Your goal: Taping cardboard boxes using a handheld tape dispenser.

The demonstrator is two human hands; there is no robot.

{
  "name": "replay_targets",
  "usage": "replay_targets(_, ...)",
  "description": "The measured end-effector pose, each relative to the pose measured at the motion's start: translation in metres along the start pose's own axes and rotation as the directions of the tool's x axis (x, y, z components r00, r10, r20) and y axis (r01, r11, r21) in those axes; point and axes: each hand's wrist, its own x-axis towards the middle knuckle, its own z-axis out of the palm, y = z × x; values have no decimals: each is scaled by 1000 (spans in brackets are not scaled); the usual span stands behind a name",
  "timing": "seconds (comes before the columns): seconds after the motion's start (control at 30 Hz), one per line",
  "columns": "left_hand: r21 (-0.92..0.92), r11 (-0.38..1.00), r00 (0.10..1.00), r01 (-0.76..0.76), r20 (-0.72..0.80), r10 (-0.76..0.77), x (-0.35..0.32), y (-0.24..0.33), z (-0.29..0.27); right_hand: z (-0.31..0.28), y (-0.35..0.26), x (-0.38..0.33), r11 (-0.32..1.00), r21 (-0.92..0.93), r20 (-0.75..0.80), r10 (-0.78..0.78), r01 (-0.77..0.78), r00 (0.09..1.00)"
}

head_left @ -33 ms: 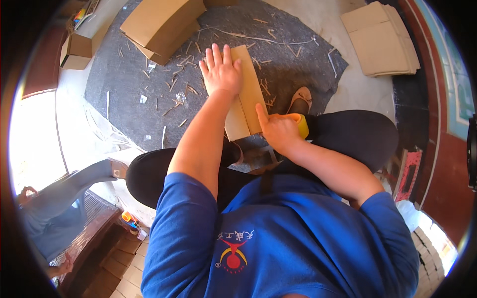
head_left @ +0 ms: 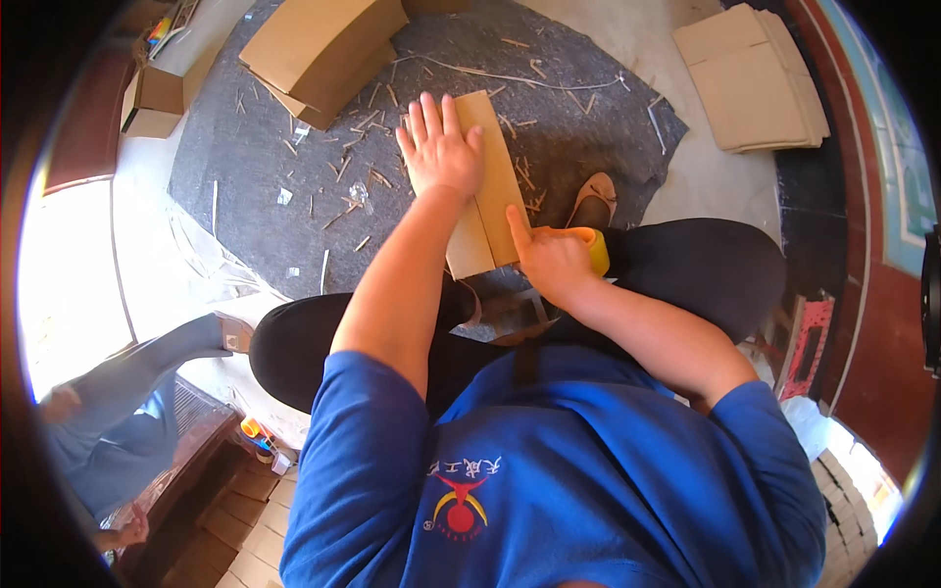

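Note:
A long, narrow brown cardboard box lies between my knees, a lengthwise seam running along its upper side. My left hand rests flat over its far left part, fingers stretched out and holding nothing. At the box's near right edge, my right hand grips a roll of yellow tape. The index finger of that hand points forward along the cardboard, while the other fingers curl around the roll and are partly hidden.
Larger cardboard boxes stand at the far left on a dark mat strewn with scraps. Flattened cartons are stacked at the far right. My shoe is right of the box. Another person sits at lower left.
My left hand has shifted very slightly toward me. The other person's hand at the left has moved a little. My right hand keeps its place.

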Motion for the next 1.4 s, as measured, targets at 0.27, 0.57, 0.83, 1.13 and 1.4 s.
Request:
replay_targets(0.27,-21,999,972,-46,230,49,-106,18,-16,-8,8,0,998,15,17,-56,56,998)
replay_targets(0.57,79,984,879,-162,464,108,-78,24,-46,-83,27,15,994,-61,141,-78,87,987)
replay_targets(0.83,180,892,453,-414,891,31,2,21,-57,-297,58,-17,999,44,-708,27,7,705)
replay_targets(1.13,86,734,207,-674,975,76,44,33,-81,-230,94,20,835,544,-650,358,82,671)
replay_targets(1.4,-102,852,241,-514,936,258,51,-6,-87,-171,119,63,467,878,-371,525,105,766)
